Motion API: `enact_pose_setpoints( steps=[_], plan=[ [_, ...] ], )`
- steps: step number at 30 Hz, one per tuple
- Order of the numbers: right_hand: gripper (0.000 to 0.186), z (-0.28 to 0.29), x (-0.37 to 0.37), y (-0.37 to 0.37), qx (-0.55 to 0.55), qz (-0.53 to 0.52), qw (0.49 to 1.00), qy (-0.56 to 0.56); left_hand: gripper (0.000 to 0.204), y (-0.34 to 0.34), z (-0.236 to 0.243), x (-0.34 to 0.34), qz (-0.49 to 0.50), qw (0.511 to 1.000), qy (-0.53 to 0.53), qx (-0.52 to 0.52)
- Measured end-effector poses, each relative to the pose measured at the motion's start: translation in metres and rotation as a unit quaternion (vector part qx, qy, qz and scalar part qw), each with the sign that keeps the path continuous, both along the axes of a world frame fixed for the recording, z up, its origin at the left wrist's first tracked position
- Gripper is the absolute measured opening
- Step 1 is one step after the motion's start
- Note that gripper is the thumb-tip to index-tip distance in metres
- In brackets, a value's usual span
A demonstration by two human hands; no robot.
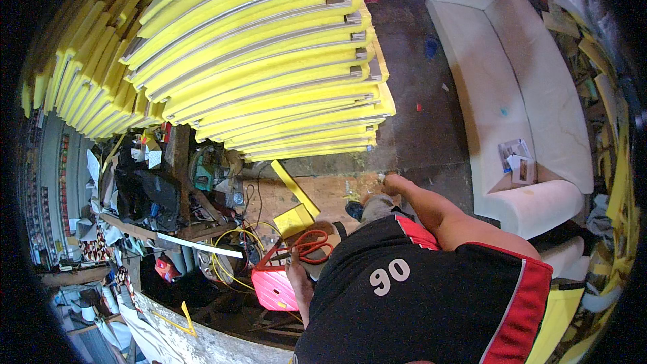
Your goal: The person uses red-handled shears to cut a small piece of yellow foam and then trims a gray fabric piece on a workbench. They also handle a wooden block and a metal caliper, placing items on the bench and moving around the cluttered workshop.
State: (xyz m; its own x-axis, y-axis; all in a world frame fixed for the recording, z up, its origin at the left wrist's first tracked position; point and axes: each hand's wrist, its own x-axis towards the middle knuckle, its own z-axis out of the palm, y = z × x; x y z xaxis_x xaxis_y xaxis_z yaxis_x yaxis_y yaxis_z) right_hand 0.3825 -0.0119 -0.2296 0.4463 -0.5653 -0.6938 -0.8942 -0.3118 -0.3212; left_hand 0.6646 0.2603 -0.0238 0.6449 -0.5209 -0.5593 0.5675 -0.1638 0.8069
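Seemingly mid-handling, the left hand (296, 267) grips red-handled scissors (314, 245); cutting would call for regripping their loops. Right hand (391, 183): cannot tell.

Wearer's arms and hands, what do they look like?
Right sleeve short, black, with red edging and a red outer panel piped in grey. Black shirt, pale digits. Right forearm bare; left hand and right hand look ungloved. Left sleeve unclear.
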Motion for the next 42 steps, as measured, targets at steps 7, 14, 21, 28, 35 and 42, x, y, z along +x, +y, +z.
enact_pose_setpoints(
  steps=[7,14,21,28,35,42],
  plan=[
    [0.034,-0.004,0.002,0.000,0.000,-0.018,1.000,0.008,0.029,-0.003,0.012,-0.005,-0.006,0.999,-0.041,0.035],
    [0.033,0.004,0.004,0.001,0.005,-0.019,1.000,0.012,0.029,-0.010,0.028,-0.016,0.012,0.999,-0.044,0.027],
    [0.032,0.000,0.004,0.000,0.000,-0.012,1.000,0.009,0.029,0.003,0.007,-0.005,-0.011,0.998,-0.047,0.040],
    [0.037,0.000,0.010,-0.002,0.016,-0.003,0.999,0.038,0.029,0.000,0.020,-0.010,0.021,0.995,-0.027,0.099],
    [0.036,-0.007,0.006,-0.002,0.015,0.018,0.999,0.023,0.029,0.007,0.002,-0.004,0.025,0.997,-0.007,0.076],
    [0.034,-0.033,0.000,-0.004,-0.005,0.022,1.000,0.009,0.027,0.015,-0.024,0.004,0.014,0.999,0.014,0.043]
  ],
)
